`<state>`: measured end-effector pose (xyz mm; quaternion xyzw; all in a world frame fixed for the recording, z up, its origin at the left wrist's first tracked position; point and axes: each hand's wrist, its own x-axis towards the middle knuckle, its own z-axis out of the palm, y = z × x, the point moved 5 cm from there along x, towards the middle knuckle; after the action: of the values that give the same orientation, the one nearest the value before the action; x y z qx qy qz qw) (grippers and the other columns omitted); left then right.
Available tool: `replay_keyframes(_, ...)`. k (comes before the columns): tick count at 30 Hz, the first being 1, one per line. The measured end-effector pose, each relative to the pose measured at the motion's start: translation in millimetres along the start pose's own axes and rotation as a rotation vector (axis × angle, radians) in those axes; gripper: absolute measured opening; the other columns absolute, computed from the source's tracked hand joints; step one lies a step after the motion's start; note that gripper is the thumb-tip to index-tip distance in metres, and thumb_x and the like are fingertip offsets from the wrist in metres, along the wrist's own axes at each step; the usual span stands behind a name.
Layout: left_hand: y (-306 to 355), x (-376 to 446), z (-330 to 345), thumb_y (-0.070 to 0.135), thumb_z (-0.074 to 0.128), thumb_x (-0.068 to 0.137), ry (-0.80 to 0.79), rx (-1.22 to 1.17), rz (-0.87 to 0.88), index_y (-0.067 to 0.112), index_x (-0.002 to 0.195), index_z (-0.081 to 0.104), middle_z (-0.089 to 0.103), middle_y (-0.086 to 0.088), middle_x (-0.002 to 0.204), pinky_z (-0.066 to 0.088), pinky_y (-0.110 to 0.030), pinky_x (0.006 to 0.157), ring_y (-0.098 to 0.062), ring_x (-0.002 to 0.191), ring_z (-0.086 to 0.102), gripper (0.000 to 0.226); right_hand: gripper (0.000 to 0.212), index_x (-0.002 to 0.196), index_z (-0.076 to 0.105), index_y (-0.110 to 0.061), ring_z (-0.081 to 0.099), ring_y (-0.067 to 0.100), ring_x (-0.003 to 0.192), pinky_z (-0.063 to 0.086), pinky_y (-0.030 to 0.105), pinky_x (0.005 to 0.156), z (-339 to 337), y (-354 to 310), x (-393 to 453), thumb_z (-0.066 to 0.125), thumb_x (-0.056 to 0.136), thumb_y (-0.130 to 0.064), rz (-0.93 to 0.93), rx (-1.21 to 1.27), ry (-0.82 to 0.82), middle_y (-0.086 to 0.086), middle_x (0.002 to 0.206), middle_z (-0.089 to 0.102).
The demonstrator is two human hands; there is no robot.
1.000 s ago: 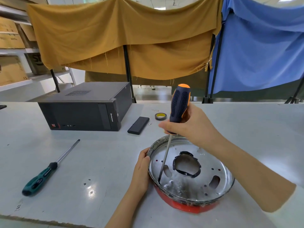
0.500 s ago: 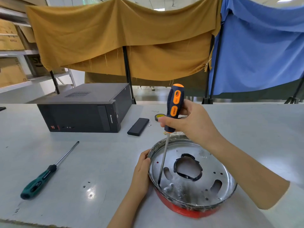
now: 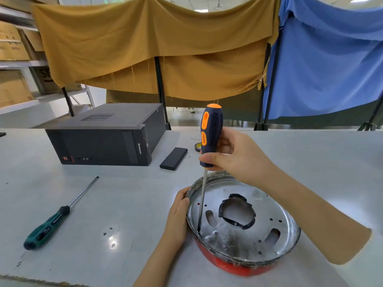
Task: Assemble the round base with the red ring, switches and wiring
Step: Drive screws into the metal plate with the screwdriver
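While the right hand (image 3: 234, 156) is gripping the lower handle of the orange-and-black screwdriver (image 3: 211, 131), fingers curled round it, the shaft is standing nearly upright with its tip seated at a point low on the left of the round base (image 3: 244, 222). Since a second ago the handle is showing a different face, the orange inserts having turned toward the camera, while the tip is sitting at the same spot; judged from that, a screw there is being driven, though the screw itself is too small to see.

Round base: resting on the bench (image 3: 124, 204), silver plate up, red ring (image 3: 238, 266) showing under its near edge.
Left hand (image 3: 178, 216): pressing against the left rim of the base, fingers wrapping the edge, steadying it.
Green screwdriver (image 3: 49, 224): lying unused well to the left of the base.
Black computer case (image 3: 103, 139), black flat block (image 3: 173, 155), tape roll (image 3: 198, 146): beyond the base.

No switches or wiring are visible, so assembly is likely at an early fastening stage.
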<state>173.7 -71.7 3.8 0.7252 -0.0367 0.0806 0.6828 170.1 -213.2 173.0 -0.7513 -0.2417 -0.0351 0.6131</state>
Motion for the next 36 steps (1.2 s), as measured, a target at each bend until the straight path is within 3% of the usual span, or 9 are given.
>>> replay_keyframes(3,0.8,-1.9,-0.1,0.026,0.041,0.092,-0.008,0.0,-0.008,0.03,0.113,0.058,0.063,0.01,0.118,0.046,-0.026,0.093,-0.002,0.107,0.059,0.028,0.035,0.107,0.057,-0.018,0.07,0.017,0.093,0.057,0.034,0.083,-4.4,-0.7,2.6,0.074,0.079,-0.006,0.002,-0.09,-0.001,0.008,0.102,0.07)
replay_keyframes(9,-1.6,-4.1,-1.8,0.011,0.038,0.099,-0.003,-0.023,-0.044,0.029,0.114,0.057,0.063,0.011,0.116,0.047,-0.013,0.079,0.001,0.104,0.06,0.03,0.042,0.126,0.048,-0.015,0.062,0.02,0.115,0.048,0.034,0.1,-0.1,-3.3,-0.5,0.055,0.089,0.003,0.025,0.22,-0.38,0.007,0.118,0.065)
replay_keyframes(13,2.1,-4.5,-1.5,0.021,0.039,0.097,-0.005,0.01,-0.046,0.029,0.115,0.056,0.061,0.009,0.119,0.046,-0.019,0.089,-0.001,0.108,0.058,0.026,0.027,0.102,0.055,-0.01,0.072,0.022,0.091,0.057,0.034,0.083,2.0,-3.7,1.4,0.066,0.083,0.005,-0.037,0.098,-0.167,0.003,0.088,0.074)
replay_keyframes(18,8.0,-7.7,-0.6,0.036,0.036,0.085,-0.022,0.009,-0.055,0.029,0.116,0.056,0.06,0.009,0.123,0.043,-0.028,0.098,-0.004,0.114,0.055,0.038,0.044,0.098,0.056,-0.028,0.072,0.012,0.076,0.059,0.035,0.077,1.0,-2.1,-0.4,0.086,0.066,-0.023,-0.03,-0.125,0.118,-0.006,0.084,0.074)
replay_keyframes(21,11.1,-6.8,-0.1,0.034,0.041,0.088,-0.038,0.028,-0.103,0.03,0.115,0.055,0.06,0.006,0.125,0.045,-0.032,0.099,-0.006,0.113,0.057,0.031,0.047,0.099,0.052,-0.032,0.071,0.008,0.083,0.056,0.031,0.081,-1.5,-8.9,2.2,0.085,0.067,-0.028,0.021,-0.216,-0.022,-0.01,0.088,0.073)
replay_keyframes(25,8.7,1.2,-2.5,0.018,0.053,0.064,-0.021,-0.28,-0.377,0.026,0.119,0.058,0.068,-0.014,0.115,0.051,-0.043,0.092,-0.027,0.103,0.064,0.056,0.054,0.125,0.039,-0.028,0.066,0.02,0.107,0.053,0.035,0.089,2.0,-11.4,-1.8,0.063,0.087,0.001,0.064,0.09,-0.32,0.005,0.114,0.067)
replay_keyframes(28,10.2,6.0,-0.5,-0.001,0.044,0.071,-0.009,-0.228,-0.434,0.025,0.125,0.056,0.069,-0.014,0.112,0.053,-0.04,0.086,-0.03,0.101,0.065,0.061,0.052,0.131,0.036,-0.02,0.064,0.026,0.11,0.051,0.039,0.096,0.3,-12.8,-6.0,0.049,0.092,0.011,0.025,0.178,-0.391,0.008,0.115,0.065)
replay_keyframes(33,14.5,8.4,9.5,-0.022,0.028,0.073,0.122,-0.258,-0.425,0.022,0.123,0.057,0.067,-0.012,0.113,0.054,-0.03,0.055,-0.025,0.083,0.07,0.073,0.032,0.105,0.049,-0.017,0.072,0.018,0.085,0.056,0.026,0.074,4.6,-16.1,-0.8,0.064,0.085,0.004,-0.021,-0.003,-0.208,0.0,0.085,0.073)
replay_keyframes(36,13.1,9.8,9.1,-0.025,0.028,0.076,0.171,-0.285,-0.395,0.017,0.13,0.053,0.064,-0.011,0.122,0.058,-0.04,0.07,-0.029,0.097,0.068,0.074,0.039,0.097,0.052,-0.029,0.071,0.006,0.073,0.054,0.017,0.068,4.9,-7.9,-1.0,0.08,0.073,-0.017,-0.013,-0.119,0.07,-0.006,0.082,0.072)
